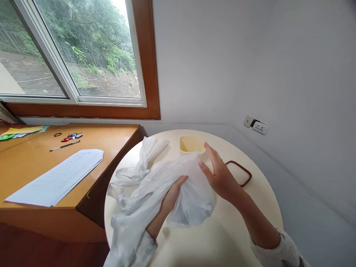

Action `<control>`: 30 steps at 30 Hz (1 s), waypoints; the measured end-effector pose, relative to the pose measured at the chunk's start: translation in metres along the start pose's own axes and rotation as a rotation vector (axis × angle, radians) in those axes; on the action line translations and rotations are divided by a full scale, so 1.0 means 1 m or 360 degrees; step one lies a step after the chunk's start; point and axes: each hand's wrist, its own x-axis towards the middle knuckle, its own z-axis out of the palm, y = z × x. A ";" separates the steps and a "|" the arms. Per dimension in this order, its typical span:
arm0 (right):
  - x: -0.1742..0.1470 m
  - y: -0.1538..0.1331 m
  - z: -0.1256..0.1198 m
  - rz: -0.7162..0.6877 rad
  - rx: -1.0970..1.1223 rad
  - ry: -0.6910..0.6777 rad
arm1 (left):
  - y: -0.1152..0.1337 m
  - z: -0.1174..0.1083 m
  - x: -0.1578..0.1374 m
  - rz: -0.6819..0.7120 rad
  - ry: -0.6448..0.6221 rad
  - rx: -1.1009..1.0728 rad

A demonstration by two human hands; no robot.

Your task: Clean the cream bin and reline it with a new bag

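Observation:
A thin white plastic bag [191, 200] is spread over my left hand and forearm. My left hand [172, 194] grips it, the thumb on top and the other fingers hidden in the folds. My right hand [219, 174] is open beside the bag's upper right part, thumb and fingers apart. Just beyond the bag stands a pale yellow container [191, 144] with rounded corners, its lower part hidden. Behind my right wrist lies a brown rounded-square frame [241, 167], partly covered by my arm.
Another crumpled white plastic bag [144, 159] lies on the left of the round cream table [267, 196]. A wooden desk [119, 139] adjoins it, holding paper sheets [61, 178], a pen [64, 145] and keys [72, 136]. The wall carries a socket [260, 127].

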 end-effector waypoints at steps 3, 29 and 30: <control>-0.014 0.013 0.023 -0.0059 -0.0034 -0.0255 | 0.002 0.003 -0.002 -0.0208 -0.0024 -0.0244; -0.044 0.019 0.049 0.0043 0.0371 0.0203 | 0.018 0.013 0.002 0.0044 0.0094 -0.0083; -0.041 0.021 0.044 0.0100 0.0390 0.0237 | 0.020 0.013 0.002 0.0041 0.0063 -0.0077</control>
